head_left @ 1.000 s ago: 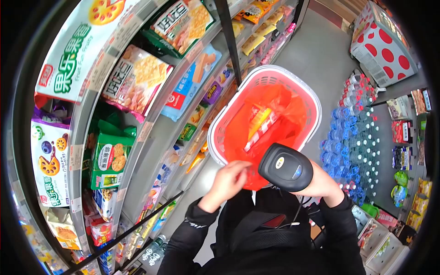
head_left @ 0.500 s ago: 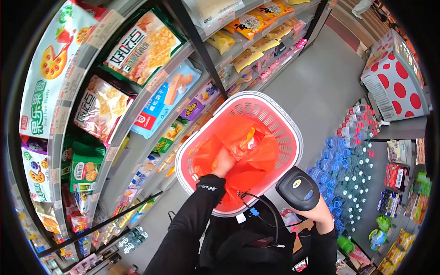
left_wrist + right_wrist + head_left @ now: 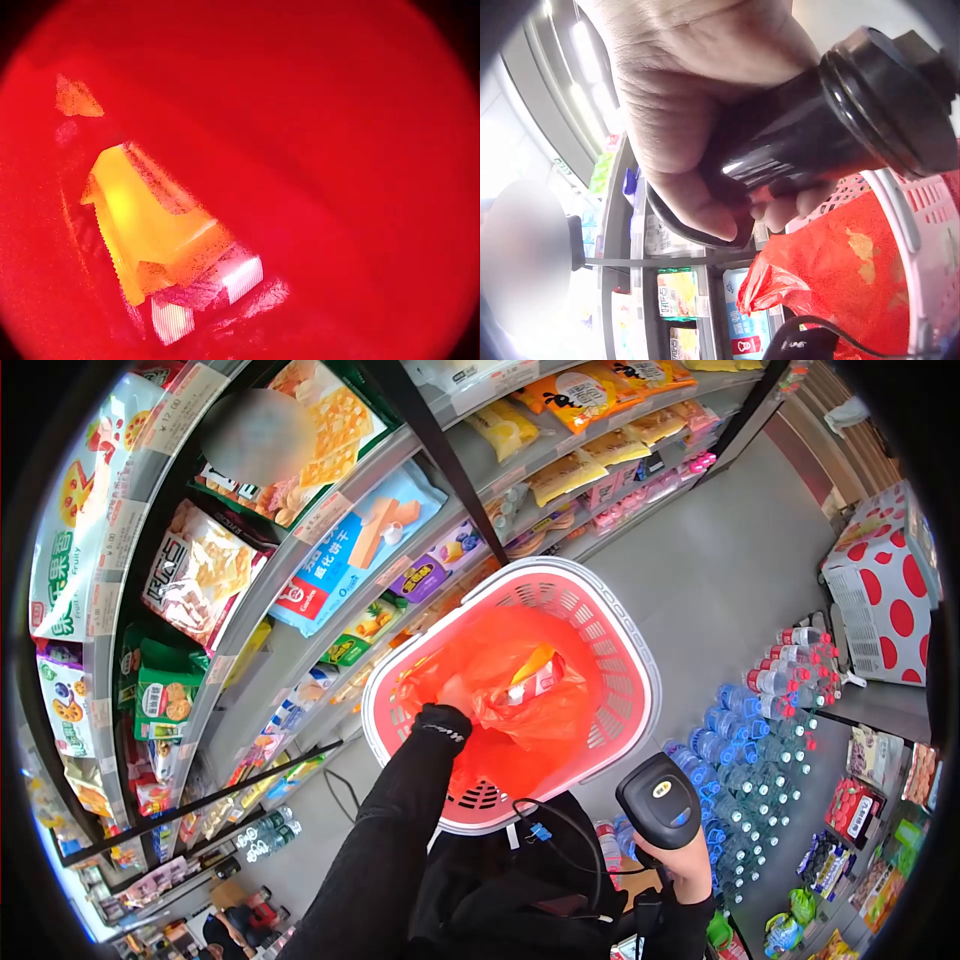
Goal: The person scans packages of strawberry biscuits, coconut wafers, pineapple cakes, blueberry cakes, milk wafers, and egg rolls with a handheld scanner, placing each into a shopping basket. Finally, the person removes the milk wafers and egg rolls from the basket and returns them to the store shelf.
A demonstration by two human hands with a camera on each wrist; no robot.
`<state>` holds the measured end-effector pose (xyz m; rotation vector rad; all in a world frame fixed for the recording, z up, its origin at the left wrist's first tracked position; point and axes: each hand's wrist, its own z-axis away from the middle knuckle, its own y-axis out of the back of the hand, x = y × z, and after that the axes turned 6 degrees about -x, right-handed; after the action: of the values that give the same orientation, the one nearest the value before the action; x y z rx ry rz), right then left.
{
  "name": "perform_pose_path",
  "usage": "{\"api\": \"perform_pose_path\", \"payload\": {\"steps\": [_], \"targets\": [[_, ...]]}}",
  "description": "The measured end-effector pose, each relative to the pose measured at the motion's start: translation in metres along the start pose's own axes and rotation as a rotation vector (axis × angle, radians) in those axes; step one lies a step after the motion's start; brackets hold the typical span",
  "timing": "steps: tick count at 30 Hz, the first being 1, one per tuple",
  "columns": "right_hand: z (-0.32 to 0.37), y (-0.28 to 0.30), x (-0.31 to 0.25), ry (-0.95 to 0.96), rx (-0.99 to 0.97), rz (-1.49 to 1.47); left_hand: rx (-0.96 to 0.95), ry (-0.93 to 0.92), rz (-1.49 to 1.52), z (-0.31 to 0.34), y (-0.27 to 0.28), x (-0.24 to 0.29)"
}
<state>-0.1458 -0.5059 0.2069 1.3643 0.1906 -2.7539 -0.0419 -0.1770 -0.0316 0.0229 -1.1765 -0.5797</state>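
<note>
A red plastic bag (image 3: 510, 735) lines a pink and white basket (image 3: 648, 700). My left hand (image 3: 452, 690) is down among its folds at the left, mostly hidden, so its fingers cannot be made out. A yellow and white packet (image 3: 537, 678) lies in the bag, right of that hand. The left wrist view is filled with red, with a yellow wrapper (image 3: 142, 225) at lower left and no hand showing. My right hand (image 3: 688, 867) grips the handle of a black scanner (image 3: 660, 800), outside the basket at its lower right; curled fingers (image 3: 780, 210) wrap the handle.
Snack shelves (image 3: 330, 510) run along the left and top. Bottles (image 3: 750, 760) stand on the floor at the right, below a red-dotted box (image 3: 885, 590). A black cable (image 3: 590, 820) loops by the basket's near edge.
My left hand has gone from the basket's near rim down into the bag. My right hand has moved the scanner away from the basket, to the right and nearer my body.
</note>
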Motion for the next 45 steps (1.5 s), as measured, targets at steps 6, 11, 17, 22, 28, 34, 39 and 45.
{"api": "perform_pose_path", "payload": {"steps": [6,11,17,22,28,34,39,45], "targets": [[0.003,0.006,0.013,0.004,0.029,0.029,0.051,0.059,1.005,-0.019,-0.032,-0.143],[0.011,0.020,0.011,-0.056,0.012,0.099,-0.076,-0.122,0.051,0.009,-0.002,0.025],[0.022,0.034,-0.003,0.020,0.146,0.151,-0.236,-0.134,-0.332,0.043,0.024,0.127],[0.035,0.021,-0.038,0.203,0.183,0.345,-0.433,-0.060,-0.141,0.082,0.051,0.169],[0.047,-0.015,-0.050,0.302,0.053,0.335,-0.500,-0.123,0.070,0.117,0.073,0.171],[0.051,-0.065,-0.064,0.412,-0.031,0.390,-0.418,0.329,-0.407,0.126,0.072,0.148],[0.064,-0.100,-0.080,0.414,-0.017,0.397,-0.449,0.240,-0.229,0.118,0.069,0.119],[0.068,-0.127,-0.071,0.378,-0.057,0.438,-0.551,0.147,-0.189,0.132,0.080,0.123]]}}
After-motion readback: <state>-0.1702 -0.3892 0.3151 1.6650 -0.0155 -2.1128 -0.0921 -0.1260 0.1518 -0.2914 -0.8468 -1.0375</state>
